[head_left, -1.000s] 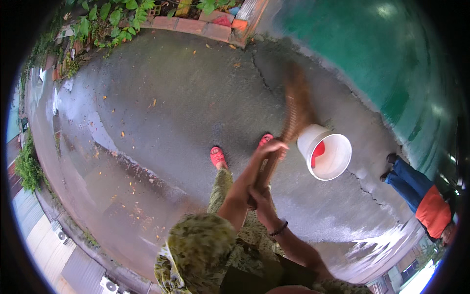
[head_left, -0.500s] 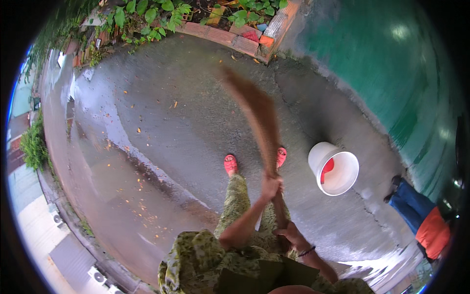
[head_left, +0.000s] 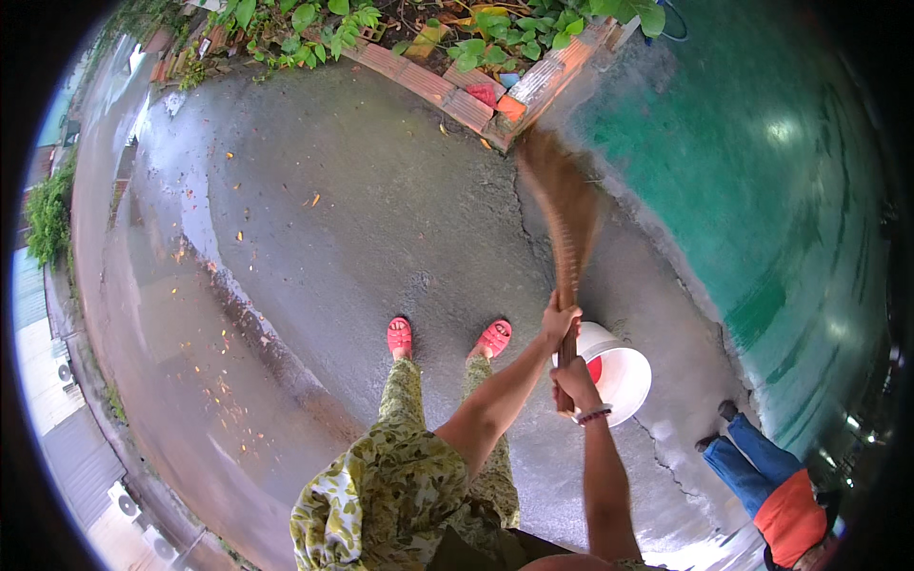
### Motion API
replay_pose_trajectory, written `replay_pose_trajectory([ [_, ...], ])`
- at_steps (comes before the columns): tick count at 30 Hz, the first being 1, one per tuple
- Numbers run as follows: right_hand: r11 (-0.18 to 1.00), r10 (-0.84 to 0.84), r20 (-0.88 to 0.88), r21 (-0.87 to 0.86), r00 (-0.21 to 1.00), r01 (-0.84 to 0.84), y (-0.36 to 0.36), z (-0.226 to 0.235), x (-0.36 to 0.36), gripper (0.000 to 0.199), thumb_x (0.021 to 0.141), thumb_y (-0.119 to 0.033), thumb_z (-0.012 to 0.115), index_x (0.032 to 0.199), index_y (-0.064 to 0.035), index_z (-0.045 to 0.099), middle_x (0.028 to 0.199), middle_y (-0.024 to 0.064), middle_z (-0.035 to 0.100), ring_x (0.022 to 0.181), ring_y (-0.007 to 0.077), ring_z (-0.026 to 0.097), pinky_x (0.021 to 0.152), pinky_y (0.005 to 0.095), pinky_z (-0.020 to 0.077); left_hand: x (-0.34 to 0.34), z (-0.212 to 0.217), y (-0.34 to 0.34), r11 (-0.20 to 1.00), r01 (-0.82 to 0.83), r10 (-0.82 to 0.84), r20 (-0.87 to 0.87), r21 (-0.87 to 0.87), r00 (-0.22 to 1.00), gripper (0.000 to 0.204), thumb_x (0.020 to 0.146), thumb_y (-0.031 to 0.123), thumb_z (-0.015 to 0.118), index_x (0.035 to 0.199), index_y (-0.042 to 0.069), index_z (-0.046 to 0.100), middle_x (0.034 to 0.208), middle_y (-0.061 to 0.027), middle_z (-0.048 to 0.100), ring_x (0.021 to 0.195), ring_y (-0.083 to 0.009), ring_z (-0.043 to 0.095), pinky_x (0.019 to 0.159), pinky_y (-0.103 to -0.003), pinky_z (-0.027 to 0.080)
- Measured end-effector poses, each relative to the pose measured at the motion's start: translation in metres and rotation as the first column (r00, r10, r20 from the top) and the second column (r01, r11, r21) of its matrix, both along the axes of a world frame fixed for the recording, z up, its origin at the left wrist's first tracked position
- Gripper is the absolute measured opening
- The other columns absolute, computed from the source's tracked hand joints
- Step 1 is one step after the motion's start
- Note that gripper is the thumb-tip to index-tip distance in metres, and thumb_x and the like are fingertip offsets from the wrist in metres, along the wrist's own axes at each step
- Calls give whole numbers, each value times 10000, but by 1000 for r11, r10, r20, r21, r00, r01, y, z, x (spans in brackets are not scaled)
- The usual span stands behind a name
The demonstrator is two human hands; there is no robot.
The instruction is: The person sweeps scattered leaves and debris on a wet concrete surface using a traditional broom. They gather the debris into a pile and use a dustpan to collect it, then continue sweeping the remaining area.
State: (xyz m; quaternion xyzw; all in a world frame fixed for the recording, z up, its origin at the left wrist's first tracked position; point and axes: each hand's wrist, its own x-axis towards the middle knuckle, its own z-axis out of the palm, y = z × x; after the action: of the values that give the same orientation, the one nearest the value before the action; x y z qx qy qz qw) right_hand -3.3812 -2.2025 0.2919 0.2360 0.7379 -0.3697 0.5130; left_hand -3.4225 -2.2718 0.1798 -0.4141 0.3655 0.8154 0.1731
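Note:
A long brown straw broom [head_left: 568, 224] extends away from me, its flared bristle end blurred by motion near the corner of the brick border. My left hand [head_left: 559, 322] is wrapped round the handle just below the bristles. Lower down, my right hand [head_left: 575, 384], with a bracelet at the wrist, grips the handle end. Behind the broom handle and right hand, a white bucket [head_left: 625, 376] stands on the wet concrete, partly covered by them. A red plastic thing [head_left: 595, 368] shows inside the bucket, mostly hidden.
Ahead, a brick border [head_left: 409, 74] edges a bed of leafy plants [head_left: 495, 43]. Green painted floor [head_left: 743, 190] lies to the right. A person in blue trousers and an orange top [head_left: 790, 514] is at the lower right. Fallen leaves [head_left: 228, 409] dot the wet ground on the left.
The broom has swung right, from in front of my feet toward the brick corner and the green floor. Both hands have moved right with it, now overlapping the bucket. My feet stand farther apart.

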Motion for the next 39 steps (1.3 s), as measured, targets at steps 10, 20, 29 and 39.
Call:
replay_pose_trajectory([
  [10, 968, -250, 45, 19, 967, 249, 99, 112, 53, 249, 674, 2, 550, 872, 2, 399, 521, 55, 438, 377, 159, 482, 324, 291, 416, 57, 121, 94, 974, -76, 98, -94, 214, 991, 849, 693, 32, 533, 1393, 219, 90, 653, -66, 507, 476, -151, 527, 405, -285, 469],
  [20, 926, -65, 162, -359, 985, 120, -103, 24, 136, 168, 697, -14, 589, 788, 14, 451, 564, 53, 496, 418, 167, 512, 376, 308, 437, 144, 60, -138, 990, -111, 127, 237, -81, 963, 410, 698, 14, 526, 1065, 113, 374, 609, -64, 492, 453, -171, 515, 376, -307, 445],
  [29, 734, -600, 199, -249, 775, 632, -183, 133, 230, 245, 717, -59, 583, 922, -9, 460, 572, 50, 491, 377, 144, 465, 356, 279, 410, 195, 137, -208, 956, 80, -111, 94, 283, 989, 707, 686, 1, 615, 1252, 133, 212, 650, -99, 530, 432, -191, 521, 367, -336, 453],
  [39, 506, -655, 395, -403, 644, 762, -496, -1, 132, 97, 814, -164, 546, 782, -73, 530, 651, 3, 524, 519, 120, 500, 469, 276, 430, 122, -6, -465, 858, 369, -371, -66, 358, 926, 143, 726, 188, 622, 667, 89, 537, 593, -39, 531, 471, -161, 488, 452, -308, 422],
])
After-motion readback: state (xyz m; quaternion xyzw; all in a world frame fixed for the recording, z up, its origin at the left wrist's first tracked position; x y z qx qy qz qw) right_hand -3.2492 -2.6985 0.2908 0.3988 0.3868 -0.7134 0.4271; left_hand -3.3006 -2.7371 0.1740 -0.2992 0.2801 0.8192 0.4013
